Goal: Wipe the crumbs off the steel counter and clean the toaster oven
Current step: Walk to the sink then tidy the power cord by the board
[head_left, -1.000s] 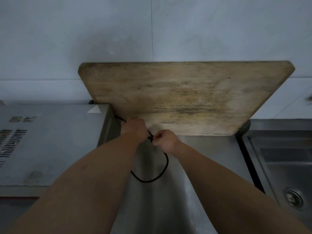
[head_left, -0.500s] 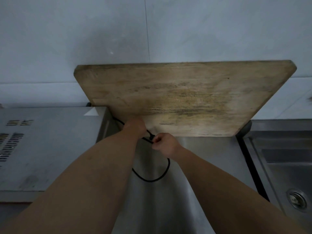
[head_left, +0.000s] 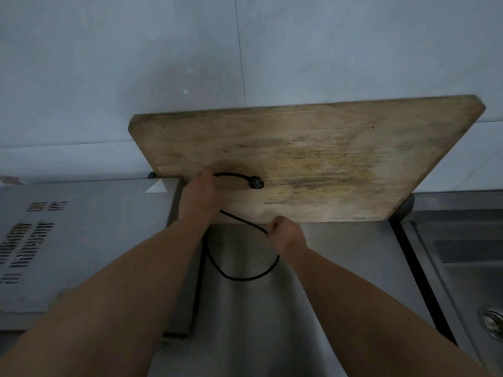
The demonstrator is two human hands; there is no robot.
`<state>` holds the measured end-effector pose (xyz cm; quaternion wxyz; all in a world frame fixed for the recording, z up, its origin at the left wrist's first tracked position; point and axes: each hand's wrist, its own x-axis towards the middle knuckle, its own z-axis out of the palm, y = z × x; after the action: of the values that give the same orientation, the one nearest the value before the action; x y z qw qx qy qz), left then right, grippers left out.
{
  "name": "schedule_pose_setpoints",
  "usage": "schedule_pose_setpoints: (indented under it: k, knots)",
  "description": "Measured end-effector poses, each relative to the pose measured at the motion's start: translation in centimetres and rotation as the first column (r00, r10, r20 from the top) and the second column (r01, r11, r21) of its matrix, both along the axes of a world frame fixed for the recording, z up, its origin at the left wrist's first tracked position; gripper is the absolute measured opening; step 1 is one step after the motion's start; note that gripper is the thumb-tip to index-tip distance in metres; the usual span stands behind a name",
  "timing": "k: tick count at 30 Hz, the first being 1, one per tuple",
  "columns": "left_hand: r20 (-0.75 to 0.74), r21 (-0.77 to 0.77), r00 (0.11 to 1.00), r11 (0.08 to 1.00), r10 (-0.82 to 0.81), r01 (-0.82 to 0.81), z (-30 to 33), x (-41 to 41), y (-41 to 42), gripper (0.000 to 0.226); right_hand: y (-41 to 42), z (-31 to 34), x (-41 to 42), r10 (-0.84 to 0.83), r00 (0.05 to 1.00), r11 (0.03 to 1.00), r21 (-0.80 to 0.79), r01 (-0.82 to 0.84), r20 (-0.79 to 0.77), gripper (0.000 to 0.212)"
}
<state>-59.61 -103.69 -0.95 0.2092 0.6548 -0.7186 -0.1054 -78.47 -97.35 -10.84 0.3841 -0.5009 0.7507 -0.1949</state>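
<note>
In the head view, both bare forearms reach forward over the steel counter (head_left: 340, 268), and both hands are on a black power cord (head_left: 239, 277). The left hand (head_left: 200, 191) is raised in front of the wooden cutting board (head_left: 313, 159), its fingers curled round the cord close to the free end; from the top of this hand a short length of cord arcs to the right and ends in the black plug (head_left: 256, 182), which hangs in front of the board's face. Whether the plug touches the wood cannot be told. The right hand (head_left: 287, 234) is lower and to the right, just over the board's bottom edge, fingers closed in a fist that pinches the cord at its left side. Between the two hands the cord runs in a straight diagonal; behind the right hand it drops in a slack loop onto the counter and swings back up toward the left forearm.

The toaster oven (head_left: 81, 235) sits at the left, seen from above as a grey metal top with vent slots, its right edge just beside the left forearm. The board leans against the tiled wall (head_left: 163, 63) behind the counter. At the far right is a steel sink (head_left: 462, 254) with its drain (head_left: 492, 322).
</note>
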Motion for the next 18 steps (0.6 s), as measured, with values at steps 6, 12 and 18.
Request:
schedule_pose_setpoints:
  k: [6,12,18]
  knots:
    - [-0.051,-0.031,0.996,0.997,-0.079,0.078,-0.5,1.3,2.3,0.033,-0.5,0.7,-1.0,-0.223,0.819,0.962,-0.017,0.273,0.529,0.031]
    - [-0.030,0.028,0.994,0.994,-0.108,0.109,-1.2,0.0,4.1,0.032,-1.1,5.2,-2.0,-0.225,0.661,0.947,-0.001,0.323,0.716,0.029]
    - [-0.323,0.053,0.937,0.992,0.129,-0.119,-3.8,-1.5,8.0,0.026,-0.7,5.5,-3.6,-0.215,0.731,0.954,-0.021,0.300,0.648,0.023]
